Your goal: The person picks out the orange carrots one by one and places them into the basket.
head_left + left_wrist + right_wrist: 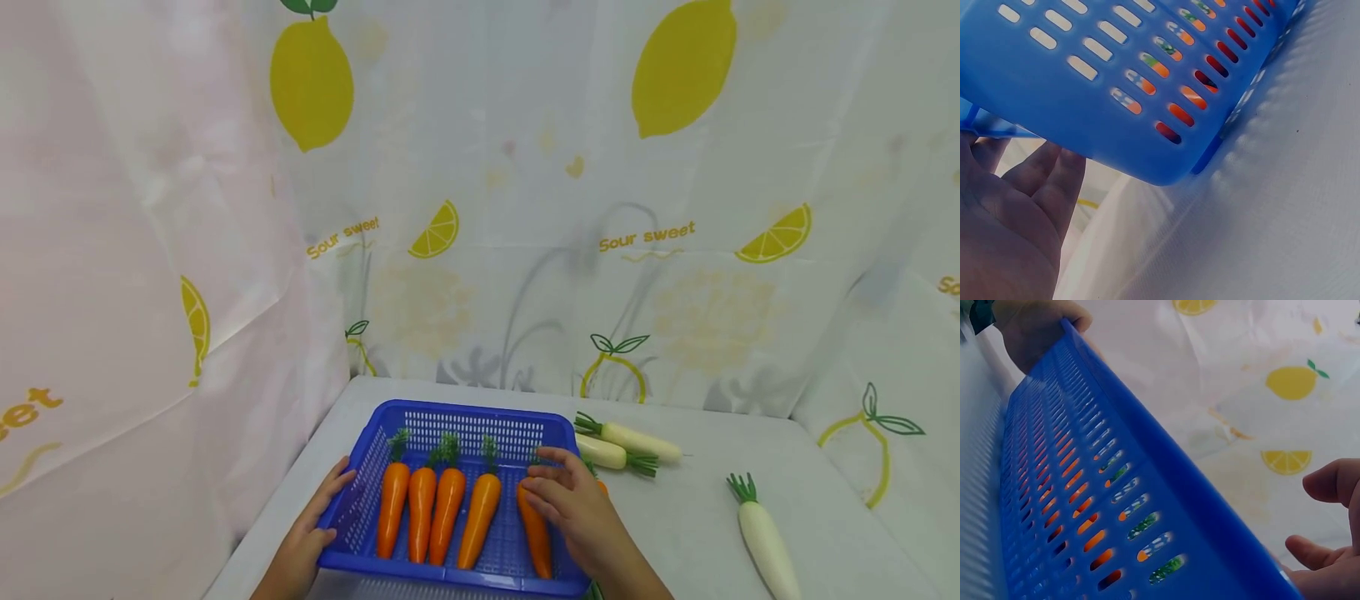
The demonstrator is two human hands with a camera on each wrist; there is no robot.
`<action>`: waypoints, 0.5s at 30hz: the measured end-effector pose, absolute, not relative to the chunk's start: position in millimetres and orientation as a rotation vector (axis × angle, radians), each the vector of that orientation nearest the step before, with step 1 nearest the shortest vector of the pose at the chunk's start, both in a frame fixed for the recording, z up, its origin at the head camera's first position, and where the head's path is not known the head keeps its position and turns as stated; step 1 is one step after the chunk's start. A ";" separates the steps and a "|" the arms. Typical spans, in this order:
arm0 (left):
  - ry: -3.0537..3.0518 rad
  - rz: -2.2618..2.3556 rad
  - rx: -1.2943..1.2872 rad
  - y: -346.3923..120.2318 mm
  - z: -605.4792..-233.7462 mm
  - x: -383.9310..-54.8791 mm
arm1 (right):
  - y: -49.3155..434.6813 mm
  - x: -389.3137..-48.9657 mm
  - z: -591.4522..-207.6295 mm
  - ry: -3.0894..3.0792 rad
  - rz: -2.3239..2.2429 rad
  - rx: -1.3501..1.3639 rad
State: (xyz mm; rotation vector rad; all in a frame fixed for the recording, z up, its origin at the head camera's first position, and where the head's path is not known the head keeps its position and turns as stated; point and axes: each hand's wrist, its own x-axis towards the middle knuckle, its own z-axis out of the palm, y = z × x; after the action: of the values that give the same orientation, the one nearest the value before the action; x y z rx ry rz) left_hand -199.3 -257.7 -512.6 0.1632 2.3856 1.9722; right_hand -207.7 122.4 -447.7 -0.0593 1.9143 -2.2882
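A blue plastic basket (450, 571) with slotted walls stands on the table, several orange carrots (447, 517) side by side in it, leafy ends toward the back. My left hand (303, 537) holds the basket's left rim, as the left wrist view also shows with fingertips right at the rim. Over the basket's right side is my right hand (581, 512), fingers loosely bent and apart, close above the rightmost carrot (534, 533). In the right wrist view, nothing sits between the right hand's thumb and finger (1335, 481).
Two white radishes (637, 440) with green tops lie behind the basket's right corner. Another white radish (768, 546) lies farther right on the white table (690, 517). Orange and green bits show just right of the basket, partly hidden by my right hand. A lemon-print cloth (495, 208) encloses the table.
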 end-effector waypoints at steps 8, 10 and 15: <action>2.399 1.945 0.100 -255.9 -509.9 -197.7 | 123.1 -206.0 -446.0 1.894 -2.299 -0.061; 2.400 1.936 0.087 -256.0 -509.8 -197.8 | 123.0 -206.1 -445.3 1.891 -2.298 -0.066; 2.400 1.934 0.093 -256.6 -510.5 -197.9 | 124.7 -204.3 -445.7 1.845 -2.368 -0.074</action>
State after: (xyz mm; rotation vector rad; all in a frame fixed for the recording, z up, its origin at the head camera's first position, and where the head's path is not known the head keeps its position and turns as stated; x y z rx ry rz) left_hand -197.9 -256.6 -510.5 0.0929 2.3996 1.9335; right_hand -204.3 124.7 -445.7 -0.0737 1.8451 -2.3676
